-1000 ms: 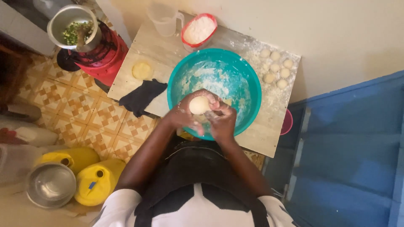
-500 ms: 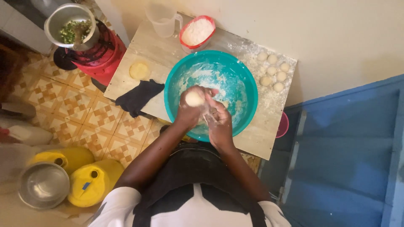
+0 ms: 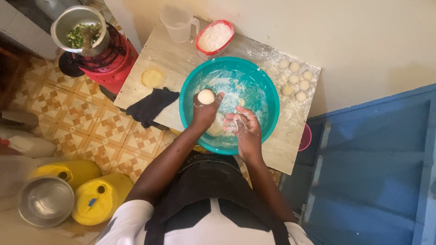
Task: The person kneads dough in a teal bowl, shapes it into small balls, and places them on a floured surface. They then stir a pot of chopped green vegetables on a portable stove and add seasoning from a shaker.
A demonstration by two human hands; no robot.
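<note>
Seen from above, the left hand [image 3: 204,113] grips a round dough ball [image 3: 205,96] over a floury teal bowl [image 3: 268,109] on a table [image 3: 150,54]. The right hand [image 3: 245,129] hovers beside it, fingers spread, holding nothing.

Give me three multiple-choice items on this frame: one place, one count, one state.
1. Where do the finished dough balls lie?
A. on the floured board, right of the teal basin
B. inside the basin
C. on the floor tiles

2. How many finished balls lie in that group?
A. three
B. six
C. ten

3. What is the left hand doing?
A. resting flat and empty on the board
B. holding a dough ball over the basin
C. gripping the dark cloth

Answers:
1 A: they sit in a cluster on the board beside the teal basin.
2 B: six show there.
3 B: a dough ball sits at its fingertips; the right hand is open nearby.
</note>
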